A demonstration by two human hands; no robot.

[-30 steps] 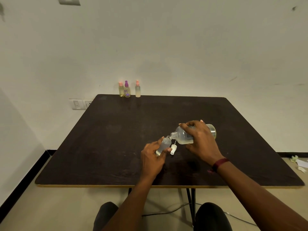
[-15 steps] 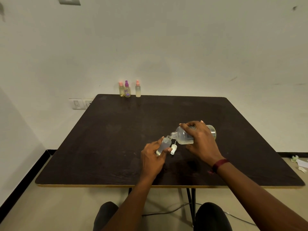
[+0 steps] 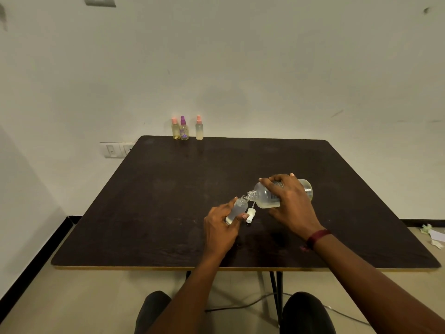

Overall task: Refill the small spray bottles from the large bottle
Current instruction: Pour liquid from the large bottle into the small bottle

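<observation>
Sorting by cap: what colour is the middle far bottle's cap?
Purple cap; head view shows it.

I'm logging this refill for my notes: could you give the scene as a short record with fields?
left hand: grips the small bottle, uncapped and tilted
right hand: grips the large bottle, tipped, mouth at the small bottle's neck
spray cap: white, lying on the table beside the small bottle
far edge: three capped spray bottles, upright
</observation>
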